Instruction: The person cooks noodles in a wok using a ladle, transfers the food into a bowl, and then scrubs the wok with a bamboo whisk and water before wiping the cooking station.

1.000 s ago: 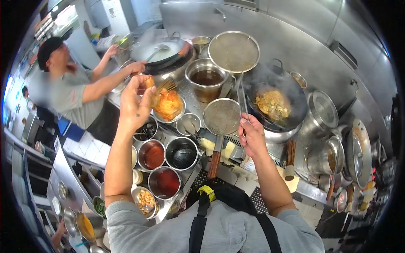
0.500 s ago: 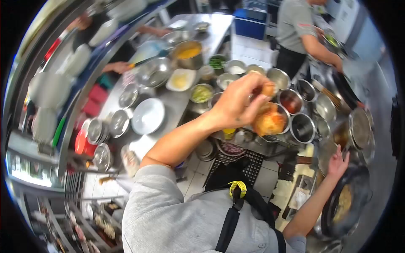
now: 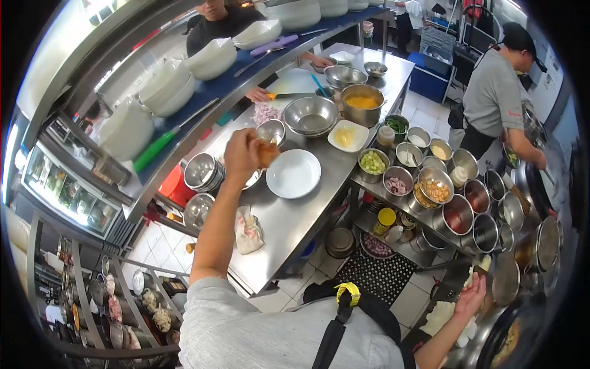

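Above the steel table [image 3: 310, 224], my left hand [image 3: 243, 157] is closed on a piece of orange-brown fried food [image 3: 267, 154], just left of an empty white bowl [image 3: 294, 174]. My right hand [image 3: 471, 296] is at the lower right, palm up and fingers apart, with nothing visible in it, beside a pan lid [image 3: 506, 278] and pale yellowish sheets [image 3: 439, 317]. A steel bowl of fried pieces [image 3: 435, 186] stands among the containers right of the table.
Across the table, a co-worker's hand [image 3: 258, 94] holds a knife [image 3: 295, 95] near chopped onion [image 3: 266, 113]. Another person [image 3: 501, 92] stands at the back right. White bowls [image 3: 212, 58] line a shelf at upper left. A wok [image 3: 507, 341] is at lower right.
The view has turned right. My left hand has moved left with the fried food, from over the small containers to beside the white bowl. My right hand is lower, away from the pan lids.
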Action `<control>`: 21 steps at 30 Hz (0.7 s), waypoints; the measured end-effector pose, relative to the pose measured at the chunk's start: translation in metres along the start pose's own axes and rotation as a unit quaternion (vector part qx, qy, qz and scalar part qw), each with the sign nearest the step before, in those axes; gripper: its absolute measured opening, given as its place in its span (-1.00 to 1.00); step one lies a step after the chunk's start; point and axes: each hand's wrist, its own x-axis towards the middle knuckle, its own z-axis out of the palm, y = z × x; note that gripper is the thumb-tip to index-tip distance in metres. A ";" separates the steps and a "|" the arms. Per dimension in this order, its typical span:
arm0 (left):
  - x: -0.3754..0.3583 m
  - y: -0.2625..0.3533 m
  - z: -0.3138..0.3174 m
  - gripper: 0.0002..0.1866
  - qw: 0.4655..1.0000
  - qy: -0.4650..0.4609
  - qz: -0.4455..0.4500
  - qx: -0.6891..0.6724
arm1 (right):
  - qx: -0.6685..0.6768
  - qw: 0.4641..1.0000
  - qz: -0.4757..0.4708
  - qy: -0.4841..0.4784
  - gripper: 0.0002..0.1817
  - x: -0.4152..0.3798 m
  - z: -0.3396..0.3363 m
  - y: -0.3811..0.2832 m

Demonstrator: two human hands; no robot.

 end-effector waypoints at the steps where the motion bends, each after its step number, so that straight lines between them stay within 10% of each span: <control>1: -0.001 -0.025 0.001 -0.78 1.000 0.016 0.003 0.018 | -0.003 1.000 -0.004 0.006 -0.55 -0.005 0.001 0.008; 7: -0.011 -0.095 -0.006 -0.81 0.997 0.028 0.021 0.073 | -0.061 0.998 0.022 0.027 -0.57 -0.050 0.011 0.057; 13: -0.016 -0.165 0.029 -0.83 0.969 -0.208 -0.066 0.115 | -0.084 0.992 0.096 0.015 -0.56 -0.095 0.003 0.085; 19: -0.015 -0.207 0.069 -0.77 0.961 -0.258 -0.067 0.076 | -0.124 0.983 0.129 0.038 -0.60 -0.142 -0.012 0.075; 21: -0.034 -0.334 0.126 -0.72 0.975 -0.224 0.000 0.009 | -0.128 0.982 0.129 0.053 -0.59 -0.159 -0.009 0.071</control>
